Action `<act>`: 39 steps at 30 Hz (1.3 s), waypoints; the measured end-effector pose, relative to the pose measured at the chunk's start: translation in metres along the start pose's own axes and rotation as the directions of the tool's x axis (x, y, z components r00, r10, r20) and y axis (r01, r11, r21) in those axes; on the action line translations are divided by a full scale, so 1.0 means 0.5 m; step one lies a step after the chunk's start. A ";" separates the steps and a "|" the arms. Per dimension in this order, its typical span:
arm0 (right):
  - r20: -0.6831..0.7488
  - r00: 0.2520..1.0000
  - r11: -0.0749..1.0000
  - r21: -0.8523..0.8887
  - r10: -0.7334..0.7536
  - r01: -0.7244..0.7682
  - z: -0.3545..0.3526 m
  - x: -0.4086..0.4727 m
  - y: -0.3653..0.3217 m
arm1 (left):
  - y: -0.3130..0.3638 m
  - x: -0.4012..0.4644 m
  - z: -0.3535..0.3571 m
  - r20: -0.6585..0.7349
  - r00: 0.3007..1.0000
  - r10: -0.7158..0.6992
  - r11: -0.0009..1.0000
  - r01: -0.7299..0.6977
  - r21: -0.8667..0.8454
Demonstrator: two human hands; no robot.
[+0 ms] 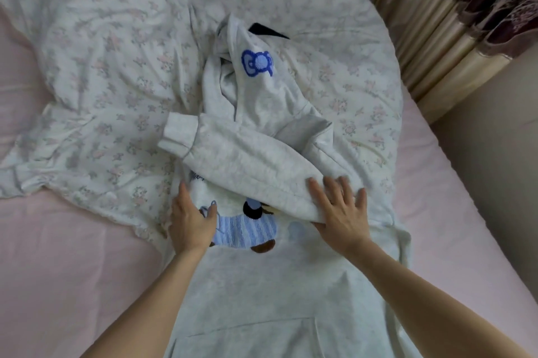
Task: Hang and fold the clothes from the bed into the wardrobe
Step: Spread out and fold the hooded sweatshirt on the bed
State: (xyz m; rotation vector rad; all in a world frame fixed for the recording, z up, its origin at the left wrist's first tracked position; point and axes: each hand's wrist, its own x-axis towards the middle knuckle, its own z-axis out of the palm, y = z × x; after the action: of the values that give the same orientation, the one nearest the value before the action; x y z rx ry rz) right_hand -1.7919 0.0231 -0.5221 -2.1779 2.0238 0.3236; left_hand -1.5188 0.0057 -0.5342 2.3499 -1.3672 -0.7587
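- Head view: we see a pale grey hoodie (262, 285) lying front-up on the bed (72, 285), partly over a floral duvet (116, 52) and partly over the pink sheet, its pouch pocket nearest us.
- One sleeve (233, 159) is folded across the chest, cuff pointing left, covering the top of a blue-striped bear print (247, 229).
- The hood (256, 72), with a blue embroidered patch, lies bunched beyond the sleeve; something dark pokes out beside it.
- Our left hand (192, 221) rests on the left side of the chest, fingers together and straight, thumb apart, touching the print.
- Our right hand (340, 212) presses on the folded sleeve near the shoulder, fingers spread flat.
- Striped curtains (451, 23) hang at the far right.
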 end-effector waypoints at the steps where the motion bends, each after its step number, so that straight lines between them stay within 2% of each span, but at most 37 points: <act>1: -0.001 1.000 1.000 0.002 0.017 -0.017 0.002 0.013 0.008 | -0.002 0.011 -0.002 0.002 1.000 -0.020 1.000 0.020 -0.009; 5: -0.016 0.990 0.986 0.095 0.141 -0.139 -0.011 0.038 0.091 | -0.008 0.025 -0.013 -0.067 0.998 -0.008 0.999 0.006 -0.034; 9: 0.071 0.943 0.944 0.028 0.325 -0.328 -0.026 0.017 0.203 | 0.023 0.008 -0.022 -0.157 0.981 -0.116 0.943 0.059 -0.328; 10: 0.093 0.928 0.932 -0.003 0.361 -0.363 -0.030 0.006 0.233 | 0.035 0.001 -0.025 -0.212 0.970 -0.119 0.938 0.040 -0.345; 12: 0.127 0.912 0.921 -0.075 0.389 -0.383 -0.035 -0.014 0.275 | 0.068 -0.014 -0.031 -0.328 0.945 -0.008 0.955 -0.090 -0.282; 14: 0.190 0.917 0.936 -0.036 0.352 -0.351 -0.037 -0.021 0.274 | 0.113 -0.032 -0.028 -0.342 0.913 0.223 0.947 -0.286 -0.145; 16: 0.219 0.942 0.956 0.089 0.255 -0.280 -0.029 -0.018 0.245 | 0.156 -0.038 -0.009 -0.196 0.855 0.479 0.876 -0.479 0.054; 18: 0.179 0.968 0.943 0.250 0.175 -0.217 -0.027 -0.007 0.240 | 0.211 -0.025 0.025 0.066 0.802 0.594 0.776 -0.592 0.215; 19: 0.145 0.976 0.908 0.363 0.165 -0.207 -0.026 -0.001 0.242 | 0.234 -0.014 0.044 0.187 0.785 0.591 0.737 -0.620 0.269; 20: 0.128 0.973 0.813 0.535 0.192 -0.231 -0.028 0.004 0.247 | 0.255 -0.003 0.065 0.276 0.766 0.580 0.703 -0.642 0.305; 22: 0.139 0.916 0.413 0.860 0.375 -0.300 -0.037 0.016 0.258 | 0.295 0.015 0.102 0.385 0.738 0.554 0.658 -0.672 0.341; 23: 0.146 0.860 0.262 0.916 0.488 -0.304 -0.037 0.024 0.267 | 0.318 0.021 0.122 0.426 0.728 0.538 0.649 -0.680 0.343; 24: 0.150 0.817 0.228 0.918 0.557 -0.324 -0.039 0.033 0.271 | 0.338 0.027 0.137 0.459 0.725 0.514 0.652 -0.678 0.340; 27: 0.253 0.774 0.285 0.827 0.581 -0.485 -0.026 0.059 0.289 | 0.392 0.031 0.172 0.506 0.731 0.458 0.720 -0.639 0.270; 29: 0.365 0.741 0.294 0.750 0.563 -0.593 -0.016 0.070 0.293 | 0.426 0.020 0.190 0.481 0.761 0.436 0.832 -0.545 0.108; 30: 0.370 0.745 0.329 0.724 0.555 -0.606 -0.012 0.071 0.297 | 0.444 0.010 0.204 0.479 0.767 0.427 0.866 -0.500 0.029; 33: 0.201 0.809 0.402 0.786 0.553 -0.470 -0.010 0.069 0.306 | 0.495 -0.021 0.237 0.418 0.788 0.452 0.883 -0.462 -0.083; 36: -0.053 0.813 0.521 0.791 0.580 -0.320 -0.022 0.056 0.339 | 0.579 -0.023 0.257 0.298 0.834 0.465 0.885 -0.437 -0.158; 38: -0.164 0.788 0.606 0.735 0.594 -0.304 -0.023 0.051 0.377 | 0.646 -0.017 0.270 0.305 0.813 0.496 0.868 -0.458 -0.191; 39: -0.180 0.764 0.619 0.711 0.619 -0.334 -0.019 0.052 0.397 | 0.679 -0.019 0.276 0.339 0.770 0.541 0.841 -0.499 -0.209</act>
State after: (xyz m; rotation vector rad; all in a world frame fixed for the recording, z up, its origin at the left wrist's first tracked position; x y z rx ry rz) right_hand -1.9876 -0.0198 -0.5127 -1.2929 2.4245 -0.7704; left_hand -1.8419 -0.1539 -0.4681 1.6424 -1.9676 -1.1134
